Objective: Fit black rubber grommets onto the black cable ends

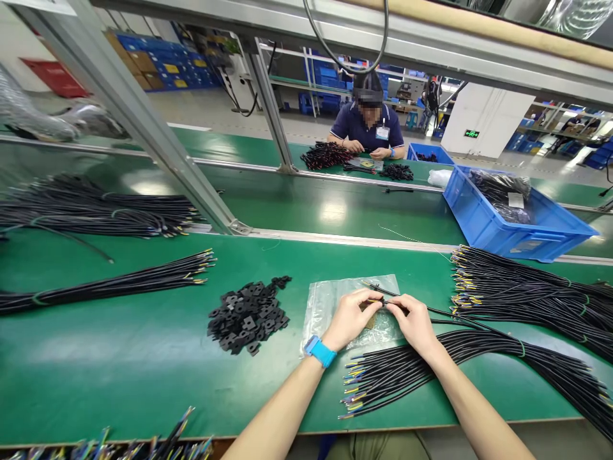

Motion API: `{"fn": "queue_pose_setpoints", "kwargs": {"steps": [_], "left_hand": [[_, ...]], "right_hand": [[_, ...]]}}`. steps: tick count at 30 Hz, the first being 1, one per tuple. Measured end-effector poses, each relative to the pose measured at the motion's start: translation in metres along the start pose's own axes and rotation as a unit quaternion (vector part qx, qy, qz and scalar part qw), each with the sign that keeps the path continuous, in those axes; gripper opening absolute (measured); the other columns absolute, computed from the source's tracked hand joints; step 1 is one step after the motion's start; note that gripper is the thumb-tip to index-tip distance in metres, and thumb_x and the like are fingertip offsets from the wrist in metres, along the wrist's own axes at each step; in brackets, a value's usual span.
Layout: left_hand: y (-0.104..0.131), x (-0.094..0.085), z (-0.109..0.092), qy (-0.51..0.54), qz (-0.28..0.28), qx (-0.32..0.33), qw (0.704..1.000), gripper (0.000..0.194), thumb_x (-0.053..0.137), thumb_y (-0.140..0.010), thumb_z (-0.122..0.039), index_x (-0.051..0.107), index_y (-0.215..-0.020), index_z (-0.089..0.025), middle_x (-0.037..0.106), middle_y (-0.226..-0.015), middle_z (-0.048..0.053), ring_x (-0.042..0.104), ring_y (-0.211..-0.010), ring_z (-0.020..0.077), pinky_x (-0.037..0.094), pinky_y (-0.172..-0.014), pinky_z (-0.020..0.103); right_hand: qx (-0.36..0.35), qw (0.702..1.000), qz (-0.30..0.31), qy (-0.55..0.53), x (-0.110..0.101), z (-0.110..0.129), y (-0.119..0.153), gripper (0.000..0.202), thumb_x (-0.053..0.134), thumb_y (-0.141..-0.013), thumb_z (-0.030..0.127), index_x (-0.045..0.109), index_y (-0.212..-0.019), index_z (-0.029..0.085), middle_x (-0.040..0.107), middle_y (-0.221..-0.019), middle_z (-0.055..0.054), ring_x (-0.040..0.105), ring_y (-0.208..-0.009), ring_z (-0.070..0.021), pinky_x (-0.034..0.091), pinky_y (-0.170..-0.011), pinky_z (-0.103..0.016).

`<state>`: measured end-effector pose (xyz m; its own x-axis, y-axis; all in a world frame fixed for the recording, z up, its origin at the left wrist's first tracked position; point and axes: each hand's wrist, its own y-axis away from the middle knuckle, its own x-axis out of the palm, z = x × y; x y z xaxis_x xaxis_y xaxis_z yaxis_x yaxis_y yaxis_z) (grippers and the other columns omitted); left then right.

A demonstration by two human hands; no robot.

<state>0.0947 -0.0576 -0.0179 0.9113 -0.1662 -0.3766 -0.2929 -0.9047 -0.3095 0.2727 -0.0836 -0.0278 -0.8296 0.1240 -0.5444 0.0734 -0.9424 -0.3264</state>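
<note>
My left hand [353, 314] and my right hand [412, 321] meet fingertip to fingertip over a clear plastic bag [320, 305]. Both pinch the end of a black cable [440, 312], which runs off to the right. A small dark piece sits at the cable's end between my fingers, mostly covered by them. Yellow wire shows by the left fingertips. Another cable end lies on the bag just beyond my hands. Under them, something small and brown [370, 321] is partly visible. Left of the bag is a heap of small flat black pieces with holes [249, 317].
Tied black cable bundles lie at near right [479, 342], far right [507, 287] and left [119, 281]. A blue crate [541, 239] stands at back right. A metal post [143, 115] rises from the bench. Across it, a co-worker [368, 124] sits handling small parts.
</note>
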Motion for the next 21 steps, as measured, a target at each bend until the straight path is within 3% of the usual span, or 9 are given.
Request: {"fn": "queue_pose_setpoints", "kwargs": {"steps": [5, 12, 16, 19, 21], "left_hand": [[0.003, -0.001, -0.002, 0.002, 0.047, 0.017, 0.999, 0.013, 0.060, -0.085, -0.019, 0.071, -0.092, -0.018, 0.073, -0.090, 0.005, 0.067, -0.084, 0.0173, 0.052, -0.079, 0.030], [0.002, 0.003, -0.002, 0.019, 0.075, 0.077, 0.994, 0.017, 0.056, -0.090, -0.024, 0.072, -0.095, -0.019, 0.072, -0.087, 0.005, 0.065, -0.081, 0.0166, 0.052, -0.078, 0.030], [-0.003, 0.002, -0.002, -0.006, 0.028, 0.113, 0.993, 0.021, 0.056, -0.090, -0.025, 0.070, -0.105, -0.020, 0.071, -0.100, 0.008, 0.065, -0.090, 0.0185, 0.053, -0.084, 0.034], [-0.007, -0.009, 0.002, -0.053, -0.058, 0.123, 0.989, 0.031, 0.058, -0.089, -0.026, 0.063, -0.119, -0.021, 0.068, -0.107, 0.008, 0.065, -0.089, 0.0173, 0.053, -0.086, 0.036], [-0.010, -0.023, 0.007, -0.094, -0.131, 0.115, 0.980, 0.030, 0.057, -0.089, -0.027, 0.063, -0.118, -0.020, 0.067, -0.102, 0.007, 0.064, -0.081, 0.0154, 0.053, -0.082, 0.034]], "right_hand": [[-0.013, 0.998, 0.055, 0.021, -0.003, 0.002, 0.000, 0.032, 0.048, -0.094, 0.027, 0.068, -0.071, 0.018, 0.065, -0.068, -0.003, 0.059, -0.065, -0.0166, 0.044, -0.065, -0.026], [0.055, 0.986, 0.137, -0.080, -0.005, -0.006, -0.004, 0.036, 0.046, -0.094, 0.037, 0.062, -0.068, 0.017, 0.050, -0.053, 0.004, 0.043, -0.048, -0.0110, 0.033, -0.049, -0.022], [0.027, 0.996, 0.060, -0.067, -0.006, -0.005, -0.007, 0.039, 0.050, -0.093, 0.037, 0.061, -0.061, 0.018, 0.055, -0.057, 0.001, 0.052, -0.056, -0.0132, 0.041, -0.058, -0.024], [-0.013, 1.000, -0.016, -0.016, -0.008, -0.005, -0.015, 0.026, 0.055, -0.091, 0.037, 0.070, -0.081, 0.019, 0.065, -0.073, -0.003, 0.059, -0.068, -0.0167, 0.046, -0.067, -0.028], [-0.048, 0.997, -0.040, 0.052, -0.011, -0.008, -0.025, 0.023, 0.055, -0.092, 0.036, 0.071, -0.089, 0.021, 0.068, -0.084, -0.005, 0.061, -0.078, -0.0197, 0.048, -0.075, -0.032]]}}
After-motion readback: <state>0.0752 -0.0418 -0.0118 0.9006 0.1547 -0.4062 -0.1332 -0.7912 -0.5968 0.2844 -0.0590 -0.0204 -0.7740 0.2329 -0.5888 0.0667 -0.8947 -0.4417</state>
